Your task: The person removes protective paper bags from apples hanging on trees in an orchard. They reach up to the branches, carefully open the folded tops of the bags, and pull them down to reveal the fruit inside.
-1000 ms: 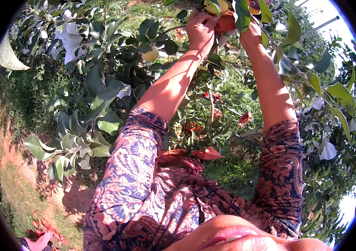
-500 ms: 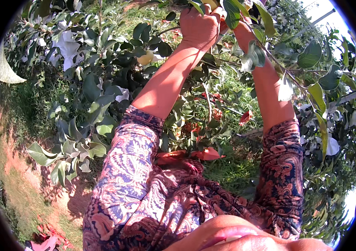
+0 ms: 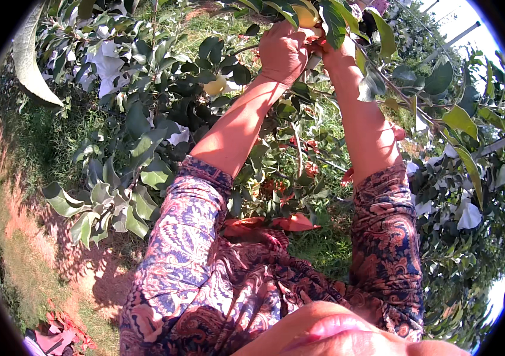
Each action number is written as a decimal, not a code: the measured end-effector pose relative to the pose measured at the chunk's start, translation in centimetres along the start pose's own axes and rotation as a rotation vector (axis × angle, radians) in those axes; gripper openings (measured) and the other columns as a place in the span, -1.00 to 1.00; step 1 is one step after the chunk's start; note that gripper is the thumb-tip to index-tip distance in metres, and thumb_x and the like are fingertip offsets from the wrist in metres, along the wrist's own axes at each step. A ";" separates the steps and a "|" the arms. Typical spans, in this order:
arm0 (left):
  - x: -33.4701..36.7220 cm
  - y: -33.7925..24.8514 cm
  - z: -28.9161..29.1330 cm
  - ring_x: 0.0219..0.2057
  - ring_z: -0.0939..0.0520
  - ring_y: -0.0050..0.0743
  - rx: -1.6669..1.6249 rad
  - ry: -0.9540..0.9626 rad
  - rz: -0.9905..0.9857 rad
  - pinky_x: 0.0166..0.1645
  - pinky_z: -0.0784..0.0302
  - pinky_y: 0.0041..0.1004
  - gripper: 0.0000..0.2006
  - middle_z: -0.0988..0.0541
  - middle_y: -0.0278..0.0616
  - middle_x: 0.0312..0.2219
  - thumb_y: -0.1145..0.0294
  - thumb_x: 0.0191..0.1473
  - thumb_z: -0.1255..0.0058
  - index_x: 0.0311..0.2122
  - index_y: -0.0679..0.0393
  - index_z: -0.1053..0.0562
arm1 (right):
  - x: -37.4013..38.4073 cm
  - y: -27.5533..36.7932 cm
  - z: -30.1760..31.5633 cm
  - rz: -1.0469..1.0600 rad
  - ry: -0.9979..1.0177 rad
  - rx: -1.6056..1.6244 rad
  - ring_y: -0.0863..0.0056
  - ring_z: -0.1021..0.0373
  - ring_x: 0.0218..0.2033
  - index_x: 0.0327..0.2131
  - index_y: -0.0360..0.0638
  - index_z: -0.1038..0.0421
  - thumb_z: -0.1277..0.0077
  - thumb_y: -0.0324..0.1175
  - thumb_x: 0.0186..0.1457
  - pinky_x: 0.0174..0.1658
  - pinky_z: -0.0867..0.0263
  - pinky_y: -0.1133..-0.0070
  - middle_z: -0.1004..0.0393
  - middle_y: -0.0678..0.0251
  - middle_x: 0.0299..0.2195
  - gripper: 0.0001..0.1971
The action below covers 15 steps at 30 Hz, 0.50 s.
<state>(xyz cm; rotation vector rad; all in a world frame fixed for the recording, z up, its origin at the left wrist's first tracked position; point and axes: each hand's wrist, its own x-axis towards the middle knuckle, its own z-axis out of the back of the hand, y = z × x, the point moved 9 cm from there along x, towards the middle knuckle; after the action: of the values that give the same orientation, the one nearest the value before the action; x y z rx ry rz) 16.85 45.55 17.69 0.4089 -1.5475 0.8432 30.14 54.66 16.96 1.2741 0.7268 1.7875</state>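
yellow fruit (image 3: 306, 16) — just beside fingers (image 3: 297, 37), among leaves (image 3: 332, 22)

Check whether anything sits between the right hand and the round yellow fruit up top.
A broad dark-green leaf hangs right of the round yellow fruit, overlapping the right hand in view; whether it physically blocks, I can't tell.

The fruit (image 3: 306, 16) up there is round and yellow, warming toward orange, its skin bright in the sun. It sits high, partly covered on both sides, so I only catch its middle. Just below it, between the left hand (image 3: 284, 48) and the right hand (image 3: 337, 52), shows a red scrap (image 3: 318, 43), mostly hidden; its full shape I can't make out.
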 end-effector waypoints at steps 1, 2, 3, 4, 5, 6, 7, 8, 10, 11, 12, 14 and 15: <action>-0.8 1.8 0.0 -0.38 -0.54 -0.24 -0.048 -0.008 0.118 -0.33 -0.43 -0.32 -0.75 -0.48 -0.32 -0.45 0.54 -0.30 -0.02 -0.42 -0.04 -0.56 | 0.3 0.9 -0.1 0.052 0.002 -0.100 0.47 -0.40 -0.31 -0.09 -0.19 -0.33 0.05 -0.32 0.11 -0.30 -0.38 0.59 -0.42 0.27 -0.31 -0.70; -1.5 1.8 -0.2 -0.43 -0.57 -0.30 -0.112 -0.009 0.229 -0.31 -0.51 -0.41 -0.78 -0.55 -0.23 -0.46 0.59 -0.22 -0.08 -0.38 0.08 -0.57 | 0.8 0.9 0.9 0.094 -0.008 -0.230 0.47 -0.40 -0.32 -0.09 -0.19 -0.33 0.05 -0.32 0.11 -0.31 -0.38 0.59 -0.42 0.27 -0.32 -0.71; -2.4 2.5 0.2 -0.39 -0.59 -0.34 -0.118 -0.028 0.265 -0.29 -0.51 -0.46 -0.83 -0.56 -0.20 -0.42 0.59 -0.14 -0.10 -0.36 0.14 -0.56 | 1.3 1.3 1.0 0.132 -0.010 -0.324 0.47 -0.41 -0.33 -0.09 -0.19 -0.34 0.05 -0.32 0.11 -0.32 -0.37 0.59 -0.42 0.27 -0.32 -0.71; -3.3 3.7 0.0 -0.37 -0.60 -0.36 -0.258 -0.023 0.352 -0.28 -0.52 -0.49 -0.85 -0.57 -0.19 -0.39 0.60 -0.11 -0.10 -0.35 0.17 -0.55 | 1.7 1.6 1.1 0.163 -0.008 -0.382 0.46 -0.41 -0.33 -0.09 -0.19 -0.34 0.05 -0.31 0.12 -0.33 -0.37 0.58 -0.42 0.27 -0.32 -0.71; -4.0 4.4 -0.3 -0.35 -0.60 -0.38 -0.402 -0.016 0.444 -0.26 -0.53 -0.51 -0.86 -0.57 -0.18 -0.35 0.60 -0.08 -0.10 -0.34 0.20 -0.54 | 1.8 1.6 1.3 0.180 -0.009 -0.428 0.46 -0.41 -0.34 -0.10 -0.19 -0.34 0.05 -0.31 0.12 -0.34 -0.37 0.58 -0.43 0.27 -0.33 -0.71; -4.1 3.5 0.3 -0.33 -0.61 -0.42 -0.348 0.004 0.410 -0.22 -0.53 -0.54 -0.82 -0.57 -0.19 -0.32 0.70 -0.06 -0.01 -0.32 0.24 -0.52 | 1.9 1.5 1.5 0.190 -0.011 -0.469 0.46 -0.41 -0.35 -0.10 -0.18 -0.34 0.05 -0.31 0.12 -0.35 -0.37 0.58 -0.43 0.27 -0.33 -0.71; -4.7 3.8 -0.1 -0.31 -0.60 -0.42 -0.433 0.008 0.413 -0.18 -0.52 -0.54 -0.79 -0.56 -0.17 -0.31 0.74 -0.06 0.05 -0.30 0.26 -0.50 | 1.8 1.4 1.9 0.197 -0.013 -0.497 0.46 -0.41 -0.36 -0.10 -0.18 -0.34 0.05 -0.31 0.12 -0.36 -0.37 0.58 -0.43 0.27 -0.33 -0.72; -5.1 3.9 -0.3 -0.30 -0.60 -0.42 -0.503 0.038 0.450 -0.17 -0.52 -0.54 -0.78 -0.56 -0.17 -0.31 0.76 -0.06 0.07 -0.29 0.26 -0.49 | 1.8 1.4 1.7 0.204 -0.009 -0.516 0.46 -0.41 -0.36 -0.11 -0.18 -0.34 0.05 -0.30 0.12 -0.37 -0.37 0.58 -0.43 0.27 -0.34 -0.72; -5.7 4.0 -0.5 -0.27 -0.59 -0.43 -0.564 0.112 0.479 -0.17 -0.50 -0.53 -0.78 -0.56 -0.18 -0.28 0.74 -0.05 0.05 -0.27 0.25 -0.48 | 1.5 1.1 1.3 0.211 -0.001 -0.541 0.46 -0.41 -0.38 -0.11 -0.18 -0.35 0.05 -0.30 0.12 -0.39 -0.36 0.57 -0.44 0.27 -0.35 -0.72; -5.4 3.6 0.0 -0.28 -0.59 -0.46 -0.418 0.095 0.352 -0.17 -0.49 -0.51 -0.82 -0.57 -0.18 -0.28 0.68 -0.01 0.04 -0.26 0.23 -0.48 | 1.4 1.0 1.3 0.216 0.001 -0.557 0.46 -0.41 -0.39 -0.11 -0.18 -0.35 0.05 -0.30 0.12 -0.40 -0.36 0.57 -0.44 0.27 -0.35 -0.72; -6.1 4.7 -0.5 -0.30 -0.59 -0.47 -0.457 0.106 0.461 -0.18 -0.48 -0.51 -0.84 -0.58 -0.18 -0.29 0.64 0.02 0.04 -0.26 0.22 -0.48 | 1.3 0.9 1.2 0.214 0.006 -0.575 0.46 -0.41 -0.40 -0.12 -0.18 -0.35 0.05 -0.30 0.12 -0.41 -0.36 0.57 -0.44 0.27 -0.35 -0.72; -7.2 6.5 -1.9 -0.34 -0.58 -0.50 -0.486 0.208 0.629 -0.20 -0.47 -0.53 -0.88 -0.59 -0.19 -0.31 0.52 0.09 0.06 -0.26 0.20 -0.49 | 1.3 0.4 0.9 0.205 0.007 -0.611 0.45 -0.41 -0.41 -0.12 -0.18 -0.35 0.05 -0.29 0.12 -0.43 -0.36 0.56 -0.45 0.27 -0.36 -0.73; -7.4 6.3 -2.0 -0.32 -0.57 -0.52 -0.390 0.313 0.637 -0.23 -0.46 -0.55 -0.81 -0.59 -0.26 -0.28 0.43 0.09 0.02 -0.17 0.13 -0.48 | 0.9 0.0 1.0 0.193 0.006 -0.615 0.45 -0.41 -0.42 -0.12 -0.18 -0.36 0.05 -0.29 0.13 -0.44 -0.35 0.56 -0.45 0.27 -0.37 -0.73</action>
<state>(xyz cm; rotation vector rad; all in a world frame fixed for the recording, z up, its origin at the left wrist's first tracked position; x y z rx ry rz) 15.16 49.59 8.82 -0.5071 -1.5097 0.9953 30.88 55.45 17.74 0.9368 0.0310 1.9577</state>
